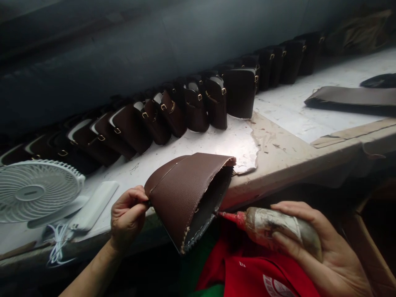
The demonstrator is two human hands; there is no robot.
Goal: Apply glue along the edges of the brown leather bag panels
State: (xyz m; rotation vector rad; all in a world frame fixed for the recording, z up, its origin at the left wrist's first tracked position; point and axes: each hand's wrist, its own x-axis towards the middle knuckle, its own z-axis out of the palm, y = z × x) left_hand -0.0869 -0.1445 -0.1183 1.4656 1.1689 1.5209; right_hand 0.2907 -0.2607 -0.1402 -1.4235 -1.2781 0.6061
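My left hand (130,212) pinches the left end of a brown leather boot shaft (182,185), its fingers closed on the edge. The shaft lies tilted over the table's front edge, and its wide, rough-cut opening faces right and down, with a dark lining inside. In my right hand (318,243) is a worn glue bottle (275,227) with a red nozzle, held on its side with the fingers wrapped round it. The nozzle tip is at the lower rim of the opening; whether it touches cannot be made out.
Rows of dark brown boot shafts (123,132) with gold buckles stand along the back of the table. A white fan (34,192), a white power bank (94,206) and a bundled white cable (58,243) are at the left. A flat dark padded piece (352,99) lies at the right.
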